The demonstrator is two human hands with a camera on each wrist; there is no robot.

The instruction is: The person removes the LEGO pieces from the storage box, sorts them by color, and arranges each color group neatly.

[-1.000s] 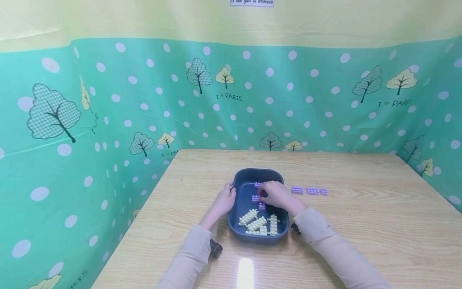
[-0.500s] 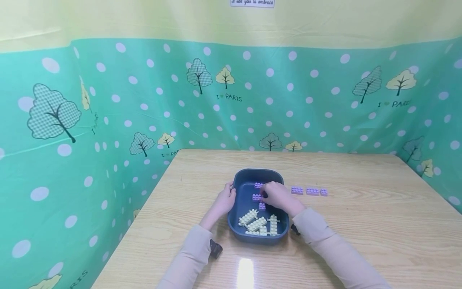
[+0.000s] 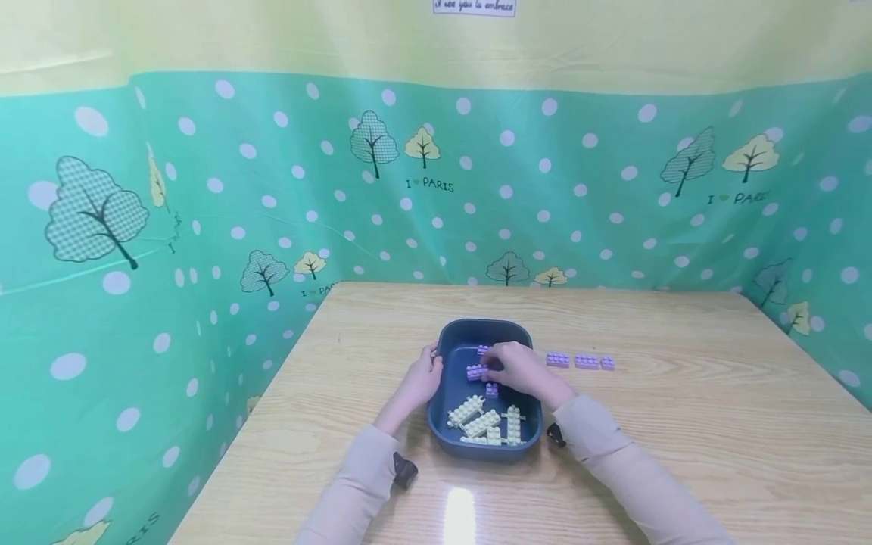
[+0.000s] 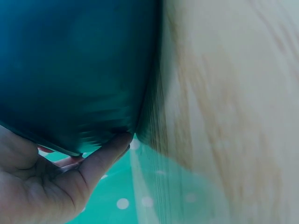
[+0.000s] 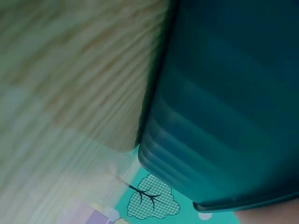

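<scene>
A dark blue box (image 3: 441, 435) with rounded corners stands on the table. My left hand (image 3: 422, 378) grips its left side; in the left wrist view the thumb (image 4: 105, 158) lies along the outer wall and the other fingers go over the rim. Reaching over the right side, my right hand (image 3: 523, 369) pinches a purple building brick (image 3: 475, 372) inside the box; the fingertips are partly hidden. Two other purple bricks, one behind (image 3: 483, 350) and a small one in front (image 3: 492, 390), lie close by. Several cream bricks (image 3: 481, 423) are heaped at the near end.
Three purple bricks, two long (image 3: 557, 360) (image 3: 587, 362) and one short (image 3: 608, 363), lie in a row on the wooden table (image 3: 681, 424) right of the box. A green dotted curtain (image 3: 586, 166) stands behind and beside the table.
The right hand has shifted slightly left with the purple brick, which now sits tilted at its fingertips. The left hand keeps its grip on the box. The head view has shifted a little.
</scene>
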